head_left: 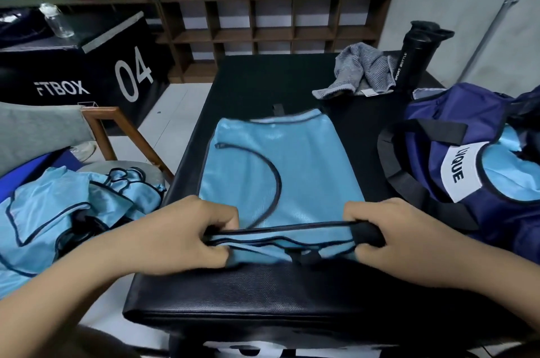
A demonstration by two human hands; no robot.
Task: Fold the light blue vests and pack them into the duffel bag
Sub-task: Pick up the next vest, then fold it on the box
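Black padded box top (263, 293) serves as our folding surface, with a green wall and open wooden shelves behind it. We have one light blue vest (280, 170) spread flat on it, and both our hands sit at its near end. Our left hand (187, 235) has fingers and thumb curled tight round the left corner of that end, bunching the dark-trimmed edges together. Our right hand (400, 229) pinches the right corner the same way, with a dark strap or binding under its fingers. Between the two hands the trim runs taut in a straight line. Beyond the grip the body of the vest lies smooth, reaching away to its far hem.

We judge the cloth to be thin mesh: very light, limp and somewhat slick, with no stiffness of its own. It should drape and slide rather than hold a crease. So it wants holding at two corners at once, on the bound edges where the trim gives something firm to pinch, and laying down flat rather than dropping. Nothing here can break; the worry is a fold slipping open.

Left of our left hand, off the box, a loose pile of vests (58, 211) waits unfolded. Right of our right hand the navy duffel bag (438, 112) lies open, light blue cloth showing inside. Far beyond the right hand sit a grey towel (359, 71) and a black bottle (415, 56).
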